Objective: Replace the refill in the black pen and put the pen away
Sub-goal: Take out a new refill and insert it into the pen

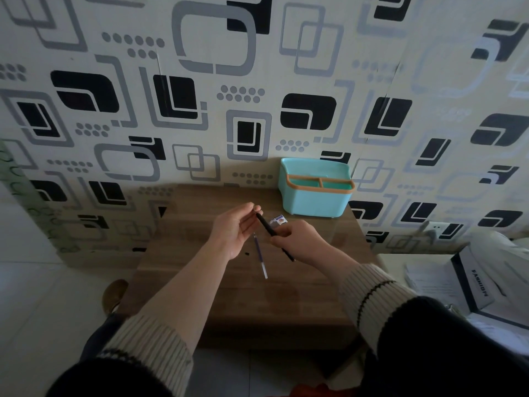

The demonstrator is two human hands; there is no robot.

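Head view: black pen (270, 229) between right hand (297, 239) and left hand (234, 227)

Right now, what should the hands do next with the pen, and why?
Probably lower the left hand to pick up the refill lying on the table. The right hand grips the black pen, the left fingertips are at its upper end, and the refill lies loose under them.

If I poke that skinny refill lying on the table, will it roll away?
Probably. The refill looks round, thin and likely very light, lying loose on the smooth table, so a sideways poke should roll it. It looks straight and probably fairly stiff.
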